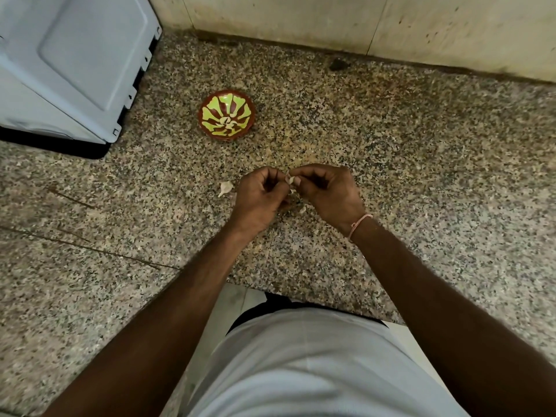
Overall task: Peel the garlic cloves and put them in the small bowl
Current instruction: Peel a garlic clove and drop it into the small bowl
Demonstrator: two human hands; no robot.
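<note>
- While both my hands, left hand [261, 197] and right hand [326, 192], pinch one garlic clove [289, 179] between fingertips, small bowl [226, 115] lies ahead-left.
- Left hand is nearer it.
- Another clove [225, 188] rests on tabletop [391, 164], just left.

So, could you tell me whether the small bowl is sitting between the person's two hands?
No, the small bowl sits farther back on the counter, apart from the left hand and right hand, which pinch a garlic clove.
</note>
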